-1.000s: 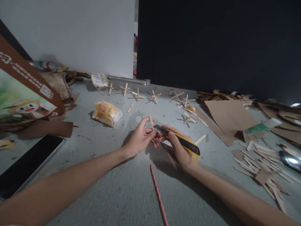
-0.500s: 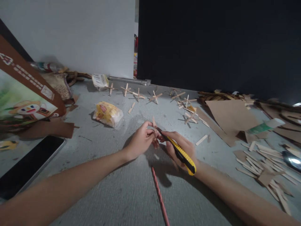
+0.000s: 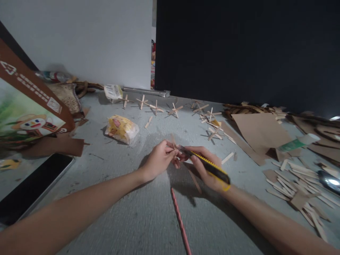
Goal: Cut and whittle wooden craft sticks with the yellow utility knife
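My left hand [image 3: 160, 159] pinches a thin wooden stick [image 3: 173, 139] upright between thumb and fingers, just above the tabletop. In my right hand [image 3: 204, 164] is a yellow and black utility knife [image 3: 211, 166], its blade end pointing left at the stick by my left fingertips. Whether the blade touches the wood cannot be made out, since the fingers hide it. Another wooden stick [image 3: 195, 181] shows below my right hand. Closer to me lies a pink twisted rod [image 3: 180, 219]. Beyond my hands stand several crossed-stick pieces [image 3: 175, 110].
Loose wooden sticks [image 3: 305, 191] lie heaped at the right, near a green and white glue stick [image 3: 299, 142] and cardboard [image 3: 255, 134]. At the left are a phone [image 3: 34, 187], a brown printed bag [image 3: 34, 102] and a yellow wrapped packet [image 3: 121, 129]. A black panel [image 3: 247, 49] closes off the back.
The utility knife has tilted flatter, its rear end swinging right and up with my right hand. My left hand keeps nearly the same place, and the stick in it looks blurred now.
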Available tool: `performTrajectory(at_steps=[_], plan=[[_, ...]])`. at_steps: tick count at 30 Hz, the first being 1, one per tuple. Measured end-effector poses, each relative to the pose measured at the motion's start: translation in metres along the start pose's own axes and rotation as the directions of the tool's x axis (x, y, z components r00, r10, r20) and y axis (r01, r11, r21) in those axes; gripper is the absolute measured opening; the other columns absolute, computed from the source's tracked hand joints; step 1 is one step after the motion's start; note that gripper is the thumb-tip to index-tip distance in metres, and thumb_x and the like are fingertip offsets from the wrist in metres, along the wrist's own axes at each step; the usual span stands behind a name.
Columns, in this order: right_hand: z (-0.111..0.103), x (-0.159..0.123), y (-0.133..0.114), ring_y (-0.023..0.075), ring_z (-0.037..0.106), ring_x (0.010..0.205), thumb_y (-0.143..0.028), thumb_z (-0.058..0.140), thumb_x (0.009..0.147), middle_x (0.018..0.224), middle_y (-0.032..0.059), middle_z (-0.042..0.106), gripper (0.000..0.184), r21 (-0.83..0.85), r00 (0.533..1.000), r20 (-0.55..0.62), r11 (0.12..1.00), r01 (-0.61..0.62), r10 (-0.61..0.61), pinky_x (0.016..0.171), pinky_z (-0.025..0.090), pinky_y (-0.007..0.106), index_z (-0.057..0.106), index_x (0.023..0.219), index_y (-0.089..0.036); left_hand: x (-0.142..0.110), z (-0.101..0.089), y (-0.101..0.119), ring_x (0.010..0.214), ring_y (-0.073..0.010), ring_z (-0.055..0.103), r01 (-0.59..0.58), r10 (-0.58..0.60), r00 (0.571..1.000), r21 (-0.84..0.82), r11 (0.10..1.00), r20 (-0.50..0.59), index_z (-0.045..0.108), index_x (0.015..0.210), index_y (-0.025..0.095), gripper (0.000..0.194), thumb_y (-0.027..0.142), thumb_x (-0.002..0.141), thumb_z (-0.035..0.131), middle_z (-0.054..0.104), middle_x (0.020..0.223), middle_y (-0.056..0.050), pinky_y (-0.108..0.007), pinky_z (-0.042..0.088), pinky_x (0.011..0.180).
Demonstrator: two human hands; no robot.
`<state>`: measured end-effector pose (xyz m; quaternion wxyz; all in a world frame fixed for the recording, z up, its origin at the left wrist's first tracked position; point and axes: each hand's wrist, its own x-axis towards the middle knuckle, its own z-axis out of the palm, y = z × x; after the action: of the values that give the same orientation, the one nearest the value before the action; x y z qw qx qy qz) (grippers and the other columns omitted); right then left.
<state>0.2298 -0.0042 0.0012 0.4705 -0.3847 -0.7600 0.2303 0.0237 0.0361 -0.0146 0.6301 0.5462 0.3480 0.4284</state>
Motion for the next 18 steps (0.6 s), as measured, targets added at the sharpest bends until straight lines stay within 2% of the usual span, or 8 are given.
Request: performTrajectory(at_steps=[2, 5, 11, 15, 18], plan=[[-0.004, 0.001, -0.002, 0.0223, 0.085, 0.092, -0.038, 0.055, 0.112, 0.105, 0.0085, 0.086, 0.027, 0.033, 0.999, 0.016, 0.999, -0.037, 0.037, 0.082, 0.068, 0.034, 0.075, 0.123, -0.024, 0.001, -0.001, 0.002, 0.057, -0.0156, 0.071, 0.010, -0.010, 1.000, -0.011, 1.000, -0.007, 0.051, 0.098, 0.021, 0.031, 0.039, 0.097, 0.076, 0.074, 0.074, 0.001, -0.027, 0.057, 0.058], [-0.006, 0.002, -0.005, 0.0239, 0.084, 0.098, -0.044, 0.056, 0.111, 0.110, 0.0091, 0.086, 0.030, 0.016, 1.000, 0.011, 1.000, -0.025, 0.025, 0.084, 0.068, 0.035, 0.078, 0.120, -0.025, 0.000, -0.002, 0.007, 0.056, -0.0153, 0.071, 0.030, -0.030, 0.999, -0.017, 0.999, -0.014, 0.051, 0.100, 0.021, 0.033, 0.043, 0.096, 0.077, 0.072, 0.072, 0.002, -0.026, 0.054, 0.056], [-0.001, 0.000, -0.004, 0.0217, 0.084, 0.086, -0.044, 0.057, 0.111, 0.095, 0.0065, 0.086, 0.030, 0.098, 0.995, -0.029, 0.991, -0.093, 0.097, 0.079, 0.068, 0.034, 0.075, 0.123, -0.024, -0.003, 0.002, 0.016, 0.048, -0.0112, 0.060, 0.022, -0.022, 1.000, 0.000, 1.000, 0.004, 0.051, 0.099, 0.022, 0.040, 0.058, 0.097, 0.070, 0.062, 0.066, 0.007, -0.022, 0.043, 0.047], [0.001, 0.000, -0.003, 0.0211, 0.083, 0.084, -0.045, 0.057, 0.112, 0.092, 0.0054, 0.085, 0.029, 0.143, 0.992, -0.061, 0.985, -0.100, 0.109, 0.080, 0.066, 0.035, 0.074, 0.123, -0.024, -0.003, 0.002, 0.012, 0.043, -0.0083, 0.049, 0.041, -0.041, 0.999, 0.007, 0.999, -0.028, 0.051, 0.097, 0.023, 0.040, 0.060, 0.099, 0.066, 0.051, 0.063, 0.010, -0.021, 0.035, 0.043], [0.002, 0.000, -0.004, 0.0209, 0.082, 0.082, -0.045, 0.057, 0.111, 0.094, 0.0059, 0.085, 0.029, 0.130, 0.991, -0.085, 0.987, -0.089, 0.100, 0.081, 0.066, 0.036, 0.074, 0.123, -0.024, -0.002, 0.001, 0.008, 0.043, -0.0074, 0.044, 0.047, -0.048, 0.998, -0.024, 0.999, -0.043, 0.047, 0.095, 0.024, 0.037, 0.057, 0.101, 0.064, 0.046, 0.064, 0.011, -0.021, 0.034, 0.044]])
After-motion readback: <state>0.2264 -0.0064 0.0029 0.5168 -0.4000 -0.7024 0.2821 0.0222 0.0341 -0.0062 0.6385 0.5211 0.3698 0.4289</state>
